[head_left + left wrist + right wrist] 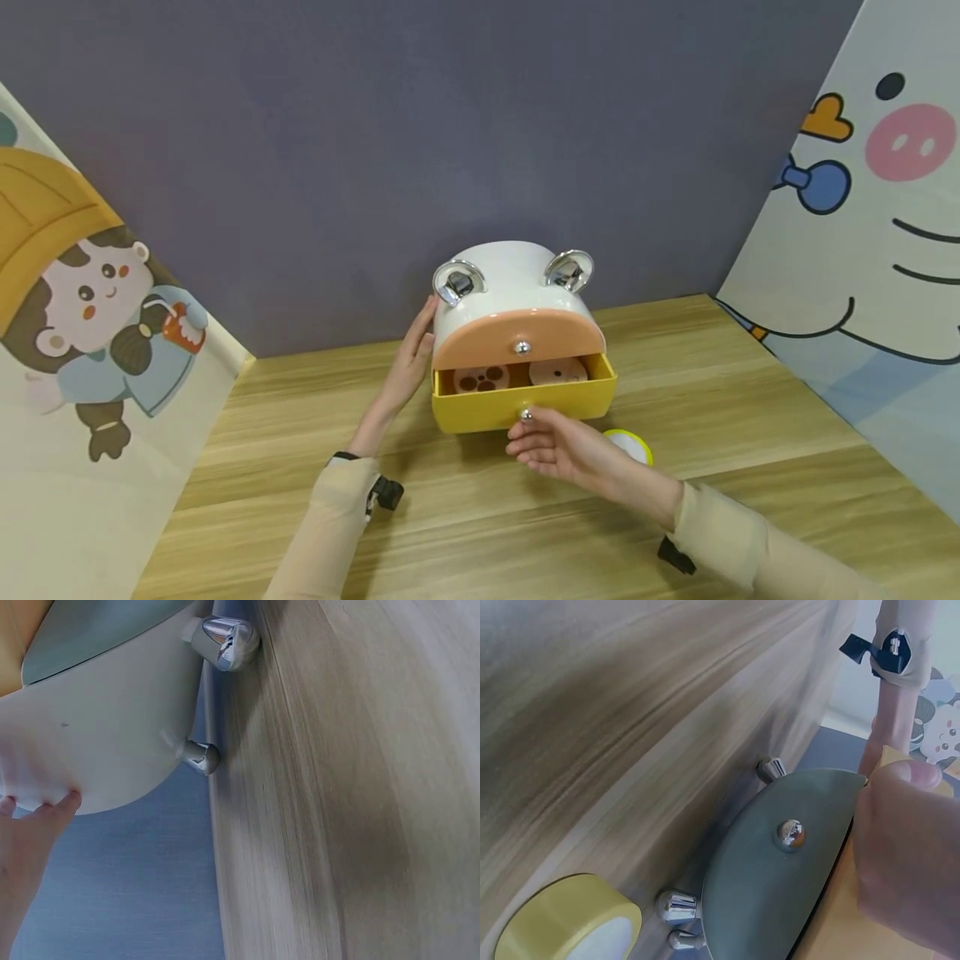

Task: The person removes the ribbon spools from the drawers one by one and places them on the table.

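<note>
A white storage box [508, 275] with silver ears stands on the table. Its yellow drawer [480, 414] is pulled out, under an orange front with a silver knob. Two round patterned pieces [482, 380] lie in that drawer. At the drawer's silver knob [527, 414], my right hand [570, 450] pinches with thumb and finger; the right wrist view hides the knob behind the hand. My left hand [411, 354] rests against the box's left side, its fingertips [69, 801] touching the white shell. Below the yellow drawer, a grey-green front [769, 862] with another knob shows in the right wrist view.
A round yellow thing with a white face [574, 919] lies on the wooden table [750, 400], right of the box. Silver feet [201, 756] raise the box. A dark grey wall [337, 167] stands close behind, with cartoon-printed panels [127, 333] at both sides.
</note>
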Action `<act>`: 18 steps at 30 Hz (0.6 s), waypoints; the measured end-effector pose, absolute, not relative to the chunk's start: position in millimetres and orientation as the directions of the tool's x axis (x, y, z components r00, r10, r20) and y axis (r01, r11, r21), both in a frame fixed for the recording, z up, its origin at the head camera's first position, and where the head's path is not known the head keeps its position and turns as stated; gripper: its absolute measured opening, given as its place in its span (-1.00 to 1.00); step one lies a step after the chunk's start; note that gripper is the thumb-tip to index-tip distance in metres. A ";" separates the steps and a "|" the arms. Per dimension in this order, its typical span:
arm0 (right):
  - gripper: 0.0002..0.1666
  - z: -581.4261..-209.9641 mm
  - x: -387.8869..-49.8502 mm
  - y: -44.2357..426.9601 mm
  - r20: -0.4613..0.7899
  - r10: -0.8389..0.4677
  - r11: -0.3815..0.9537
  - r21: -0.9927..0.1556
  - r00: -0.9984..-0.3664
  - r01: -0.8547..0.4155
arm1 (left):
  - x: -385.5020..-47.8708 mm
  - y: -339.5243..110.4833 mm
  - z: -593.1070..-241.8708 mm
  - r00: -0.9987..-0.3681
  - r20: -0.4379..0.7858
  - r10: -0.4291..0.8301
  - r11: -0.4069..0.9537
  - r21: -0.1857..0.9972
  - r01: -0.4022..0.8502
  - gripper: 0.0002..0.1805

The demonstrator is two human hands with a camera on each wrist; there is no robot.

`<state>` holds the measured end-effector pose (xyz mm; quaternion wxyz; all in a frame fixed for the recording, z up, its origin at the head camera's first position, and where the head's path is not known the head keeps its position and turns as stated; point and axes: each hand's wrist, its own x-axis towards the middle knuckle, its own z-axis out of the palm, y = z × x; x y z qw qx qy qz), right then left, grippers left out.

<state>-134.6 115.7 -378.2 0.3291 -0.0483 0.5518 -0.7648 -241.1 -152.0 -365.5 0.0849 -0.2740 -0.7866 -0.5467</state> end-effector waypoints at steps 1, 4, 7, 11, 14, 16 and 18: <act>-0.57 -378.1 -133.9 116.1 -0.292 -0.561 -0.174 -0.874 -0.775 0.454 | -241.2 -151.6 -365.3 -0.838 0.430 0.336 0.256 0.815 0.520 -0.39; -0.57 -378.3 -132.1 117.2 -0.293 -0.571 -0.177 -0.868 -0.767 0.464 | -241.0 -150.5 -364.9 -0.846 0.418 0.330 0.266 0.819 0.508 -0.40; -0.58 -379.3 -130.2 118.3 -0.279 -0.587 -0.186 -0.867 -0.760 0.461 | -240.7 -149.8 -364.8 -0.852 0.409 0.327 0.273 0.822 0.500 -0.41; -0.58 -381.3 -128.2 120.0 -0.267 -0.605 -0.187 -0.868 -0.750 0.460 | -239.3 -149.3 -365.9 -0.854 0.404 0.327 0.268 0.827 0.494 -0.42; -0.58 -382.1 -127.2 120.7 -0.271 -0.608 -0.181 -0.868 -0.746 0.463 | -238.1 -148.7 -367.1 -0.853 0.408 0.326 0.257 0.830 0.496 -0.40; -0.58 -382.5 -126.5 121.4 -0.272 -0.609 -0.179 -0.868 -0.745 0.463 | -238.0 -148.0 -368.1 -0.850 0.415 0.324 0.251 0.829 0.500 -0.40; -0.59 -382.6 -125.6 122.5 -0.270 -0.610 -0.182 -0.867 -0.745 0.463 | -238.1 -146.8 -368.6 -0.849 0.422 0.319 0.248 0.827 0.504 -0.42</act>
